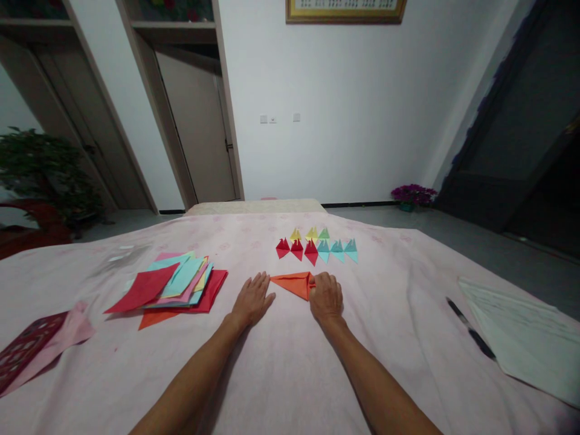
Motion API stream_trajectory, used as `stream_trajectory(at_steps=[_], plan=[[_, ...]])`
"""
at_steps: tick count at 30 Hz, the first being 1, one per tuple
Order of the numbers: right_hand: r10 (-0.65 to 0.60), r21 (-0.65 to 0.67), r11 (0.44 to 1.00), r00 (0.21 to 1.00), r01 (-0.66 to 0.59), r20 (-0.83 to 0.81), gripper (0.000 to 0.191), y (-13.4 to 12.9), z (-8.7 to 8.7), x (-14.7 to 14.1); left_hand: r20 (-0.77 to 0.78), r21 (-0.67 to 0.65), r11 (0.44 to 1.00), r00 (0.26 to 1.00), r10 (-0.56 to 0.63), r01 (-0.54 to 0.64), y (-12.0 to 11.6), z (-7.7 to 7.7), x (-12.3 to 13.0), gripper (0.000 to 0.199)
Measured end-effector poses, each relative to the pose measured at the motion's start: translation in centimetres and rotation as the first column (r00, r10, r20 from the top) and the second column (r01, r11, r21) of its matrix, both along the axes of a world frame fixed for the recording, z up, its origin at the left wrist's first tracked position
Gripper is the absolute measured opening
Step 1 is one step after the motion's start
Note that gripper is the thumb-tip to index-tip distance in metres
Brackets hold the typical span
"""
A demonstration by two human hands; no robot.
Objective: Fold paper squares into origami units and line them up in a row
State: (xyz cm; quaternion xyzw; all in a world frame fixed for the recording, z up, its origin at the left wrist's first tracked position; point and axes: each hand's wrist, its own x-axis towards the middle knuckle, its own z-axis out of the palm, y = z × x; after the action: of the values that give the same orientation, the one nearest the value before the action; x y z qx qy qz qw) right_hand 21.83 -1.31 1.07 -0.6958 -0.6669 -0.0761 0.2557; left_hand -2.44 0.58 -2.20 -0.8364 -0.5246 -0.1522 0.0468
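Note:
An orange paper (292,284), folded into a long triangle, lies on the pink cloth with its narrow tip to the left. My left hand (254,298) rests flat beside that tip, fingers stretched out and thumb apart. At the wide right end, my right hand (326,295) has its fingers curled closed on the orange paper's edge. Just beyond the hands stand small folded paper figures: red ones (296,249), light blue ones (337,249), yellow ones (312,234) and a green one (324,233).
Coloured paper sheets (181,281) lie piled at the left, with a dark red patterned item (31,344) farther left. A black pen (471,329) lies by written paper sheets (525,338) at the right. The pink cloth (385,362) covers the table.

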Motion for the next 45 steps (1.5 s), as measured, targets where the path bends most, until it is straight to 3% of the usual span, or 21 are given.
stream_trajectory(at_steps=[3,6,8,12,16,20,24,28,30,32,34,38,42,45], plan=[[0.062,-0.004,0.998,0.998,-0.062,0.008,0.021,-0.4,0.5,0.2,0.061,0.002,1.0,0.998,-0.001,0.0,0.1,-0.2,0.0,0.062],[0.21,-0.003,0.978,0.977,-0.21,0.029,0.026,-0.7,0.8,-0.1,0.151,0.048,0.999,0.989,0.002,-0.009,-0.4,0.5,0.1,0.066],[0.382,-0.012,0.924,0.923,-0.382,0.043,0.034,-0.9,0.9,-0.4,0.213,0.147,0.989,0.977,-0.032,0.0,-1.2,1.4,0.0,0.068],[0.654,-0.017,0.757,0.756,-0.653,0.021,0.037,-0.8,1.0,-0.7,0.206,0.288,0.944,0.952,-0.227,0.162,-3.1,3.5,0.0,0.068],[0.719,-0.038,0.695,0.695,-0.718,0.023,0.033,-0.3,0.8,-1.0,0.12,0.329,0.899,0.932,-0.342,0.288,-3.1,3.9,0.8,0.045],[0.723,-0.06,0.69,0.691,-0.722,0.005,0.036,-0.1,0.6,-1.2,0.097,0.241,0.896,0.91,-0.404,0.373,-2.2,3.2,1.6,0.023],[0.69,-0.077,0.717,0.721,-0.692,-0.058,0.037,-0.1,1.0,-0.8,0.323,0.155,0.939,0.883,-0.341,0.306,-2.1,2.8,0.7,0.013],[0.719,-0.169,0.683,0.695,-0.71,-0.017,0.061,0.6,2.2,0.5,0.672,0.063,0.976,0.714,-0.198,0.211,-1.7,2.7,-2.0,0.011],[0.741,-0.164,0.664,0.671,-0.729,0.016,0.054,1.0,3.0,1.0,0.759,-0.033,0.981,0.644,-0.101,0.193,-1.2,2.8,-3.5,0.01],[0.791,-0.159,0.609,0.608,-0.777,0.061,0.045,1.5,3.6,1.1,0.8,-0.123,0.971,0.599,-0.025,0.205,-0.5,3.0,-4.8,0.007],[0.832,-0.125,0.554,0.541,-0.823,0.123,0.037,1.9,3.8,0.7,0.794,-0.182,0.96,0.608,0.015,0.214,0.1,3.1,-5.6,0.006],[0.859,-0.048,0.482,0.461,-0.875,0.224,0.028,2.2,2.7,-0.8,0.689,-0.171,0.962,0.724,-0.037,0.212,0.7,3.1,-6.1,0.01],[0.857,-0.008,0.481,0.469,-0.877,0.213,0.029,2.1,1.6,-1.9,0.512,-0.042,0.993,0.856,-0.069,0.106,0.0,2.6,-6.6,0.014],[0.848,-0.027,0.507,0.494,-0.861,0.192,0.027,2.2,1.8,-2.3,0.376,0.043,0.998,0.924,-0.064,0.051,-0.7,2.4,-7.1,0.013]])
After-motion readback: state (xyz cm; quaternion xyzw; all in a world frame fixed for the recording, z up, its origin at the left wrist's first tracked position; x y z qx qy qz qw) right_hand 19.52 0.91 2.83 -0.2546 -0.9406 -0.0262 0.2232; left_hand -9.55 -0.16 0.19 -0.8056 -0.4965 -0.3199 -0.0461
